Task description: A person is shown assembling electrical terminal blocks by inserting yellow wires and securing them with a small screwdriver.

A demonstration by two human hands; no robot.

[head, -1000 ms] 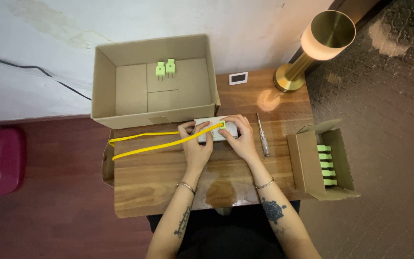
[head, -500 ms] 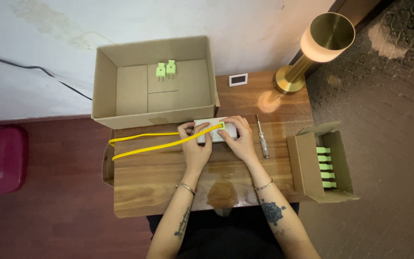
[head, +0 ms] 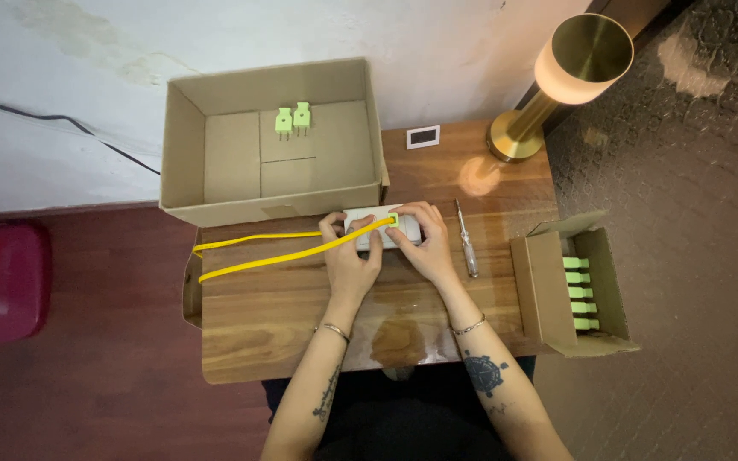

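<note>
We keep both hands on the white strip [head: 379,230] near the table's [head: 284,324] back edge: left hand [head: 349,256] and right hand [head: 420,243] stay closed on it, the yellow cable [head: 275,252] unmoved.

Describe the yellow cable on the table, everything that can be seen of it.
The yellow cable is thin, flat-looking and bright, probably plastic-coated. It lies slack on the wooden table in a long loop: two runs spread leftward to the table's edge, where they bend together. Its right end crosses the white power strip and meets a small green part near the right hand. The left hand rests over it. Its far end is hidden.
</note>
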